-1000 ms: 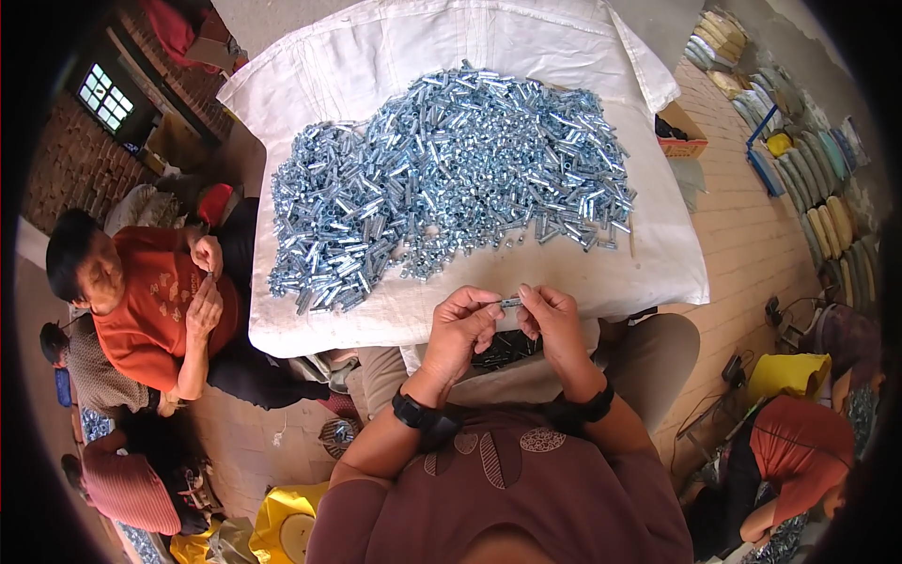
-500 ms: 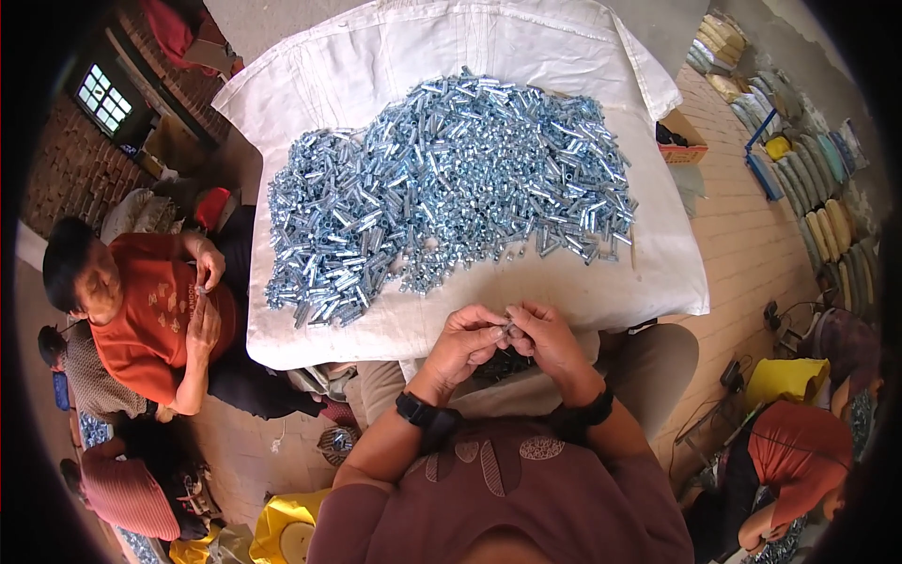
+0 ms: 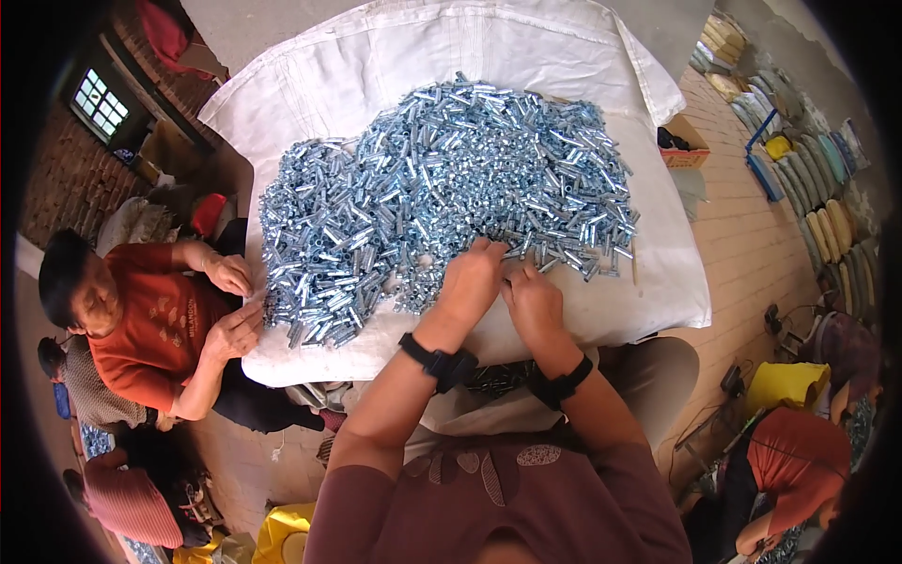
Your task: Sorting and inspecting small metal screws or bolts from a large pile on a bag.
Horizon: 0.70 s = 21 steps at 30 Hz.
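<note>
A wide pile of shiny bluish metal sleeves (image 3: 329, 221) and small metal nut-like pieces (image 3: 418, 282) lies on a white cloth (image 3: 672, 273) in front of me. At the pile's near edge, my left hand (image 3: 467, 287) has its fingers bent and drawn together among the pieces. Just right of it, my right hand (image 3: 537, 305) is closed, thumb and fingers together, beside the near-edge sleeves. Whatever either hand pinches is too small or hidden to make out. Both wrists wear black bands.
On the left, a co-worker in an orange shirt (image 3: 155, 315) has both hands at the cloth's edge. More people sit behind at lower left and lower right. An open cardboard box (image 3: 686, 150) stands right of the cloth, with stacked sacks (image 3: 827, 235) along the wall.
Both my hands have moved forward from the cloth's near edge to the pile and are slightly apart now. The co-worker's hands have come down to the cloth's left edge.
</note>
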### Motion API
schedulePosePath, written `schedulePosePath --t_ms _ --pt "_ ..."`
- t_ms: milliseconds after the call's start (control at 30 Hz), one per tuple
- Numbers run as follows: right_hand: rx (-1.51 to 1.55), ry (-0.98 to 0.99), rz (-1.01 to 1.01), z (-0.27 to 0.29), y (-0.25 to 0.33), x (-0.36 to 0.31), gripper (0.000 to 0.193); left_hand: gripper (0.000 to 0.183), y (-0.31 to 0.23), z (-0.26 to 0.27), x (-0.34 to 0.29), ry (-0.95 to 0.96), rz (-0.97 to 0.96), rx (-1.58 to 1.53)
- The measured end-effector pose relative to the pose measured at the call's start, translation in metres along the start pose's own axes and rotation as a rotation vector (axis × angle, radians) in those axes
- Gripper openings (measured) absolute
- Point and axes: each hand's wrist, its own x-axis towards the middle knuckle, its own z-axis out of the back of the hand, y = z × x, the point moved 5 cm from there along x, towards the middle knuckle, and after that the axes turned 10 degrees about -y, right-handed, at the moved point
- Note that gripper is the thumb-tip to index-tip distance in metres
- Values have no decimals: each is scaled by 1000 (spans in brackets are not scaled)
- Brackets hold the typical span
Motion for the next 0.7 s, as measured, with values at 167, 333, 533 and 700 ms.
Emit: schedulePosePath --t_ms 167,333,533,700 --pt "178 15 -96 17 -2 -5 16 15 12 -24 5 66 -42 117" --pt "568 -96 -409 27 -23 -14 18 16 11 1 -15 -91 54 -182" --pt "1155 127 -743 44 -2 -25 18 20 -5 19 -67 142 1076 -1339" --pt "1274 188 -735 53 14 -36 19 15 -23 27 -88 108 1039 -1442"
